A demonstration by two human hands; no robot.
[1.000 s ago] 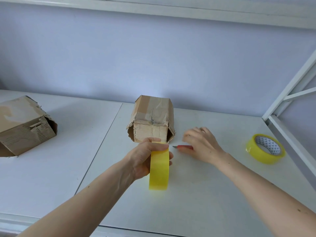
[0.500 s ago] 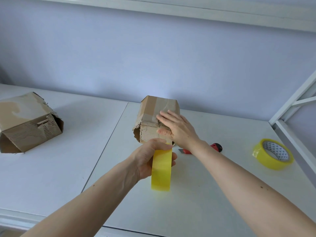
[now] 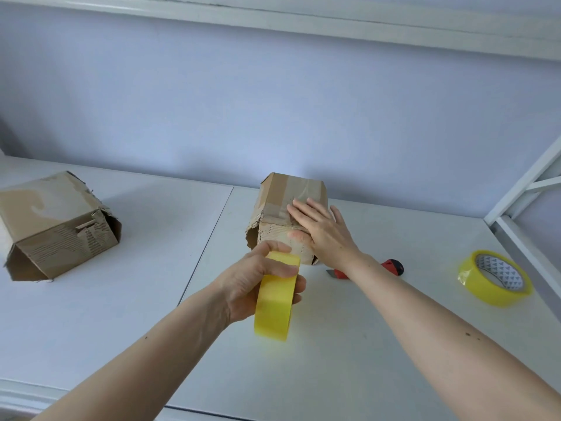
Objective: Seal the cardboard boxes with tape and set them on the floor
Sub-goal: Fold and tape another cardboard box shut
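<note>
The left grip [image 3: 258, 281] is curled round an upright yellow tape roll [image 3: 274, 299], while the right grip [image 3: 321, 230] lies flat, fingers straight, on the taped cardboard box [image 3: 285, 202] at the middle of the white tabletop [image 3: 349, 375], below a pale violet wall [image 3: 273, 101]. A second cardboard box [image 3: 57, 226] lies tipped at far left, open end forward, its inside dark; a red cutter [image 3: 393, 266] and a spare tape roll [image 3: 494, 282] lie to the right, near a white frame [image 3: 522, 189].

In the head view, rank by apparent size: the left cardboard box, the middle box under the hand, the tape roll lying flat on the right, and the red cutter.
1. Left cardboard box
2. Middle box, partly hidden by the right hand
3. Flat tape roll
4. Red cutter, largely covered by the forearm, so its true extent is unsure.
</note>
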